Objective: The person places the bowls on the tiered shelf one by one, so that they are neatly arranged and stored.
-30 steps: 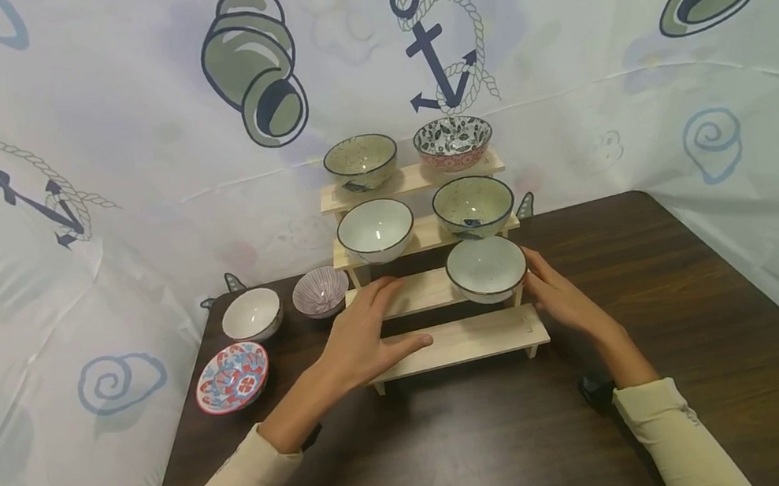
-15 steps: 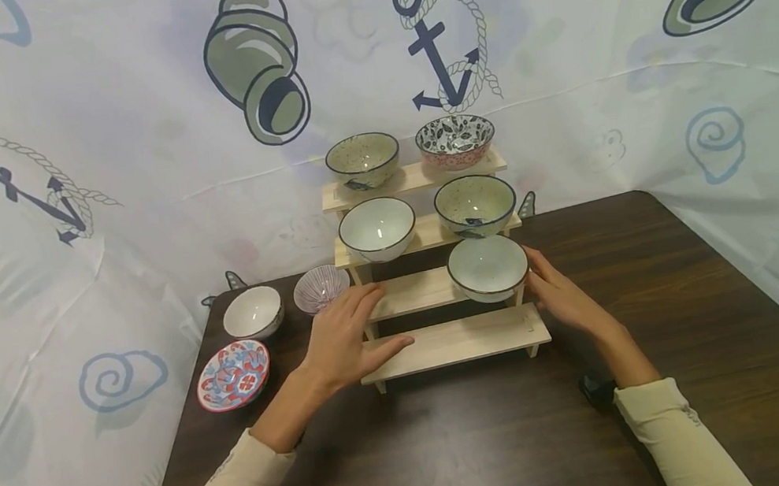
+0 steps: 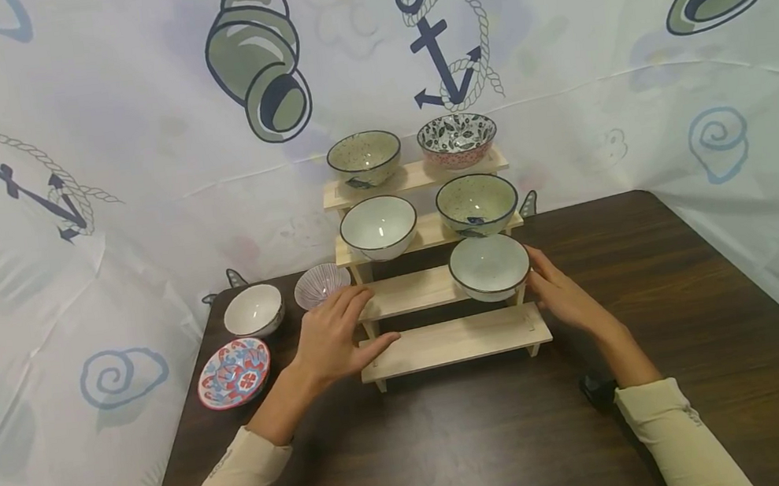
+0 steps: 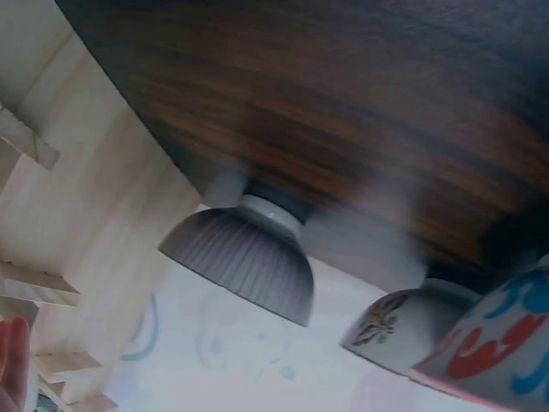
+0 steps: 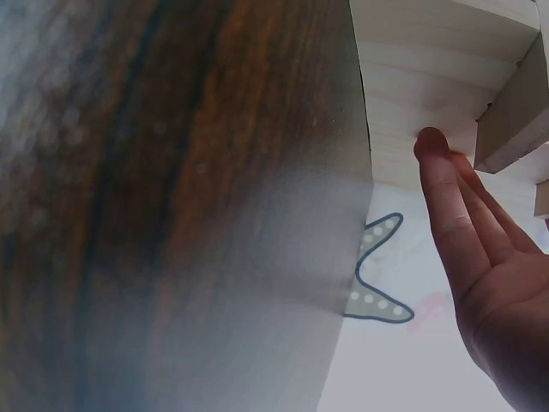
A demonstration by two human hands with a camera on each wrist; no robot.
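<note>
My left hand hovers at the left end of the wooden tiered stand, fingers loosely extended and holding nothing. In the head view it overlaps the lower edge of a purple-striped bowl; the left wrist view shows this striped bowl upright on the table beside the stand. On the other side, my right hand is beside a white bowl with a dark rim on the second step. In the right wrist view its straight fingers lie against the stand's side.
On the upper steps sit a speckled green bowl, a floral red-and-white bowl, a white bowl and another green bowl. A white bowl and a red-blue patterned bowl stand on the dark table at left.
My left hand has drawn back to the left, away from the stand's second step, toward the striped bowl. My right hand stays at the stand's right side.
</note>
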